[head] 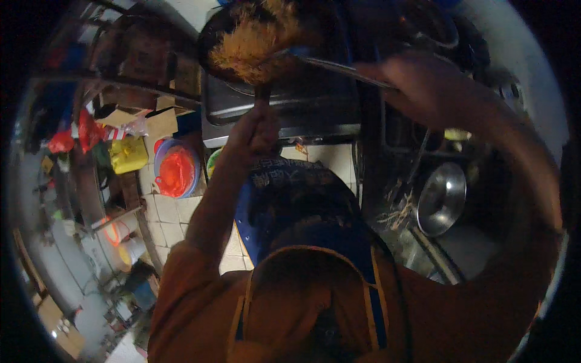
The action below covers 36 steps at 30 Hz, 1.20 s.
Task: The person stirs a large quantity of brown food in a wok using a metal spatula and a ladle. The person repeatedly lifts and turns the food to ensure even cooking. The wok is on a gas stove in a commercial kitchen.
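My left hand (259, 132) is wrapped around the handle (262, 94) of a dark frying pan or wok (208, 54) at the top of the view. A mound of golden-brown food (247, 47), which looks like noodles, rises blurred out of the pan. My right hand (415, 86) grips the metal handle (333, 66) of a cooking utensil, which slants left to the food. Its head is hidden in the food and blur, so ladle or spatula cannot be told. Below the pan lies a black gas stove (308, 102) with a metal front edge.
A steel bowl (441, 199) stands at right, beside a bundle of pale strands (399, 213). At left are a purple basin (196, 159) with a red plastic bag (176, 170), a yellow package (129, 155) and open cardboard boxes (161, 125) by a shelf. A dark apron (299, 204) covers my front.
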### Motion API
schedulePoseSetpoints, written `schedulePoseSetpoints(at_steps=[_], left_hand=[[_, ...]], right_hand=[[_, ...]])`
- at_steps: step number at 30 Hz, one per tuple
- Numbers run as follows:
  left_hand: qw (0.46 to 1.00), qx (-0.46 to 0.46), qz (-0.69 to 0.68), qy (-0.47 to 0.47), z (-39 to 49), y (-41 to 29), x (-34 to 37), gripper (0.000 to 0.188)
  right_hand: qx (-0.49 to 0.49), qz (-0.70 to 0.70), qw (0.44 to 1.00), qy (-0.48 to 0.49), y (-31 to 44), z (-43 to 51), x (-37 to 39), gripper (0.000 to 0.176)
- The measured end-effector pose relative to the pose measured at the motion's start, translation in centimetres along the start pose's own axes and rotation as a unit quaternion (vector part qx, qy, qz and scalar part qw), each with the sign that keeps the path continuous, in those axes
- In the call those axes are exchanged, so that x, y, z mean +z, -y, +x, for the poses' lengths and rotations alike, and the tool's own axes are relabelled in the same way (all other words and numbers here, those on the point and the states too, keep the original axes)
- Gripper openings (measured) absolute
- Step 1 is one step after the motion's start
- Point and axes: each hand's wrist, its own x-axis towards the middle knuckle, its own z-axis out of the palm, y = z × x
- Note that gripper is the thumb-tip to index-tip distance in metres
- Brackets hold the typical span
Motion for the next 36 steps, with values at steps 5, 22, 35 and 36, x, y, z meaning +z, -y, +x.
schedulePoseSetpoints(at_steps=[5, 22, 35, 36], left_hand=[[0.972, 0.035, 0.106, -0.206, -1.5, 9.6, -2.6, 0.024], [0.991, -0.04, -0.123, -0.04, -4.2, 2.4, -0.6, 0.016], [0.975, 0.054, 0.117, -0.179, -2.4, 0.7, 4.4, 0.022], [0.995, 0.025, 0.047, -0.089, -0.9, 1.1, 1.1, 0.017]], right_hand=[[0.08, -0.133, 0.987, 0.033, -1.5, 0.2, 4.2, 0.043], [0.013, 0.001, 0.998, 0.055, 0.6, 0.7, -1.2, 0.029], [0.052, 0.073, 0.993, 0.075, -0.7, 1.3, -0.1, 0.037], [0.081, 0.109, 0.987, 0.087, -1.3, 2.3, 0.5, 0.039]])
